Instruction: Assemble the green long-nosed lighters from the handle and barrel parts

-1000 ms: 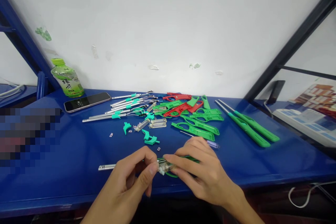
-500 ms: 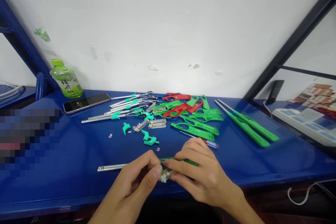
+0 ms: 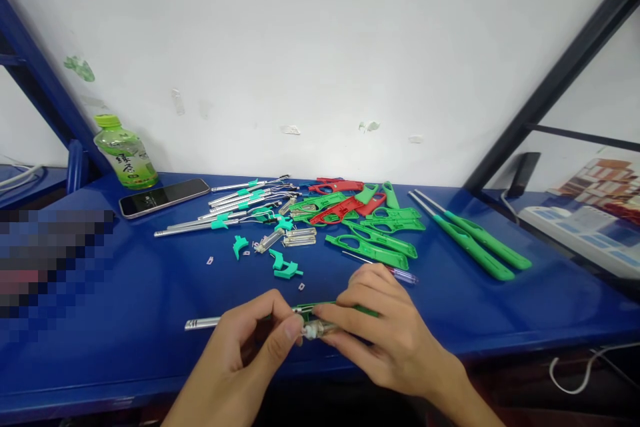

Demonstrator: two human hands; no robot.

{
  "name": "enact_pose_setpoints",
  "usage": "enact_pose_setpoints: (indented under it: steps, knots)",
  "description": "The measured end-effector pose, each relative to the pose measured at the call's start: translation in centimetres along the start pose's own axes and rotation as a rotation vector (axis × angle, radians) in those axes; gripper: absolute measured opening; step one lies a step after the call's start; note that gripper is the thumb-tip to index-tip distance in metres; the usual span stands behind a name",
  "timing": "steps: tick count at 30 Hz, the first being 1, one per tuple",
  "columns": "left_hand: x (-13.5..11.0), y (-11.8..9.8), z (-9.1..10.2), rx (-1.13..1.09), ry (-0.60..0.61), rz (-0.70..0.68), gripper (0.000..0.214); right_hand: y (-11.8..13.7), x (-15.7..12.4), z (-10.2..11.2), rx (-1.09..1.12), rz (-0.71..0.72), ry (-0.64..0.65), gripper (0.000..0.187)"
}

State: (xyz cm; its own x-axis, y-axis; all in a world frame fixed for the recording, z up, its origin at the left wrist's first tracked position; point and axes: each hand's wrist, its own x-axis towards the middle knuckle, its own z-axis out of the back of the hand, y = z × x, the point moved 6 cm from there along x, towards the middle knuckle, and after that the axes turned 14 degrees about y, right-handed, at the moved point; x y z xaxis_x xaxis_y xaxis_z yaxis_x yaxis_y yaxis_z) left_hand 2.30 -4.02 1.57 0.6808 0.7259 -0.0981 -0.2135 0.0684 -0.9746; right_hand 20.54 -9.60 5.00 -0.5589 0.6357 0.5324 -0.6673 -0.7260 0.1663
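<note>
In the head view, my right hand (image 3: pixel 383 330) grips a clear lighter fuel tank (image 3: pixel 316 329) with a whitish valve end facing left. My left hand (image 3: pixel 250 347) is closed in a pinch of thumb and forefinger at that end; what lies between the fingertips is too small to make out. Behind both hands lies a green lighter handle shell (image 3: pixel 369 310), partly covered by my right fingers. A silver metal lighter tube (image 3: pixel 203 323) sticks out to the left, its other end hidden by my left hand.
Beyond the hands lie teal triggers (image 3: pixel 288 271), fuel tanks (image 3: pixel 300 237), silver tubes (image 3: pixel 197 224), green shells (image 3: pixel 370 250), red shells (image 3: pixel 334 208) and a screwdriver (image 3: pixel 404 276). Two green lighters (image 3: pixel 475 250) lie right. A phone (image 3: pixel 165 197) and bottle (image 3: pixel 125 153) are at the left.
The fuel tank's valve end has risen slightly and now points more to the left. My left fingertips have shifted a little left, showing more of the valve. My right hand stays nearly still.
</note>
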Motion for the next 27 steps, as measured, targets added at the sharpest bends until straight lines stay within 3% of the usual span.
enact_pose_setpoints:
  steps: [4, 13, 27]
  knots:
    - [-0.1, -0.5, -0.2, -0.007, -0.049, -0.020, 0.055, 0.2, 0.1, -0.3, 0.012, 0.026, 0.073, 0.020]
    - [-0.1, -0.4, -0.4, -0.083, -0.111, 0.013, 0.061, 0.4, 0.0, -0.3, -0.025, 0.047, 0.096, 0.020]
    - [-0.6, -0.1, -1.1, -0.181, -0.044, 0.095, 0.061, 1.3, 0.0, -0.4, -0.058, 0.008, 0.147, 0.017]
